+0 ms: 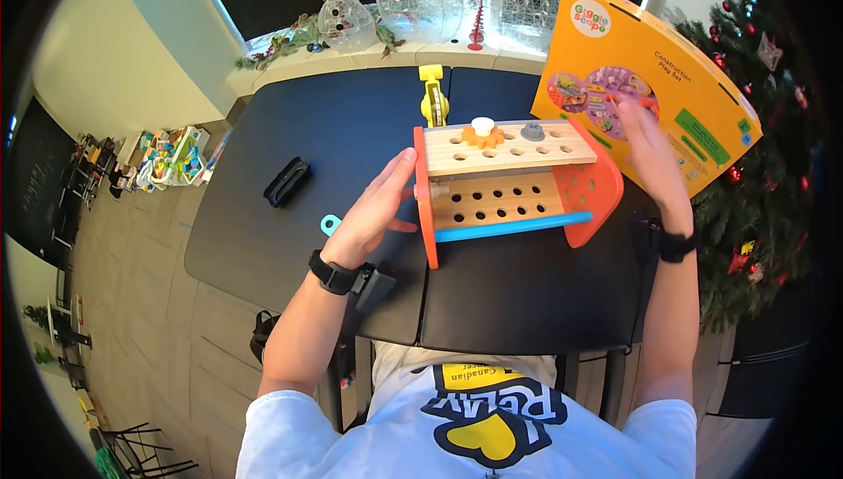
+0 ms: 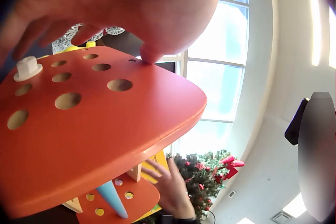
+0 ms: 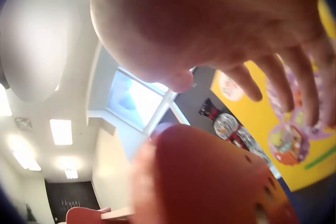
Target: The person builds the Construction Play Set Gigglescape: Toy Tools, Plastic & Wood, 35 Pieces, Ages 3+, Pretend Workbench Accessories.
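Observation:
A toy workbench [image 1: 457,163] stands on the table, with orange-red side panels, pale wooden boards full of holes and a blue bar [image 1: 514,227] along its front. On its top board are an orange gear [image 1: 493,138] under a white knob [image 1: 482,126], and a grey piece [image 1: 533,132]. My left hand [image 1: 373,216] lies along the left side panel [image 2: 152,95], fingers extended and a fingertip touching its edge. Beyond the right side panel [image 3: 210,176], my right hand [image 1: 654,154] is raised with fingers spread and holds nothing.
A yellow play-set box [image 1: 711,97] stands behind at the right. Behind the workbench is a yellow toy piece [image 1: 433,101]. On the left lie a black case [image 1: 287,182] and a light-blue ring-ended piece [image 1: 330,224]. A decorated tree [image 1: 746,216] borders the right side.

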{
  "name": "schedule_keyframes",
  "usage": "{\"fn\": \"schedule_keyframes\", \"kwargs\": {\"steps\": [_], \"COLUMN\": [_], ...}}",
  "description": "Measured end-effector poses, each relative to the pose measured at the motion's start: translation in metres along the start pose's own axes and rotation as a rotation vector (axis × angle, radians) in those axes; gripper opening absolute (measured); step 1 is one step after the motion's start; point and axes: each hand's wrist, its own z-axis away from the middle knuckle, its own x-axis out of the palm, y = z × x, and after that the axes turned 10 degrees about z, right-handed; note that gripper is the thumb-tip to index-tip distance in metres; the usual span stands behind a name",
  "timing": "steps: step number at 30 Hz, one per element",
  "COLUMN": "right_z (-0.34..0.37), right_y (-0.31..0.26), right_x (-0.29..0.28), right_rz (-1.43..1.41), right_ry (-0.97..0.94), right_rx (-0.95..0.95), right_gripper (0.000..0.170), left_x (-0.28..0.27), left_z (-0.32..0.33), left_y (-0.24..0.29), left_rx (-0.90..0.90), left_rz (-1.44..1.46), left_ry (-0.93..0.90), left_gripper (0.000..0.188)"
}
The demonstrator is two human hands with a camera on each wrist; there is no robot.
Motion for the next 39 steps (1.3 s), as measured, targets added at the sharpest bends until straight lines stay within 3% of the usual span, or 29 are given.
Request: {"fn": "schedule_keyframes", "kwargs": {"steps": [1, 4, 10, 14, 18, 23, 24, 30, 39], "right_z": [-0.008, -0.026, -0.03, -0.023, -0.008, -0.002, 0.002, 0.015, 0.028], "right_y": [0.011, 0.047, 0.045, 0.037, 0.035, 0.054, 0.054, 0.074, 0.07], "right_x": [0.001, 0.026, 0.042, 0.04, 0.051, 0.066, 0.064, 0.073, 0.077], "right_rz": [-0.096, -0.545, -0.658, -0.76, -0.841, -0.847, -0.842, -0.802, -0.693], "right_ry": [-0.147, -0.586, -0.602, -0.588, -0.452, -0.393, -0.404, -0.425, -0.345], "right_rx": [0.202, 0.219, 0.196, 0.049, -0.108, -0.257, -0.226, -0.228, -0.203], "right_gripper": [0.055, 0.063, 0.058, 0.057, 0.063, 0.075, 0.089, 0.106, 0.106], "left_x": [0.002, 0.009, 0.004, -0.01, -0.023, -0.027, -0.028, -0.031, -0.043], "left_z": [0.0, -0.001, -0.016, -0.02, -0.02, -0.006, -0.003, 0.001, 0.013], "left_y": [0.003, 0.01, 0.01, 0.01, 0.013, 0.017, 0.016, -0.011, -0.021], "left_rx": [-0.021, 0.004, 0.057, 0.311, 0.425, 0.518, 0.525, 0.61, 0.74], "left_rz": [0.02, 0.063, 0.167, 0.14, 0.103, -0.053, -0.044, -0.041, -0.419], "left_ry": [-0.018, -0.008, 0.024, -0.026, -0.13, -0.193, -0.211, -0.2, -0.034], "left_gripper": [0.083, 0.078, 0.065, 0.062, 0.081, 0.086, 0.087, 0.092, 0.075]}}
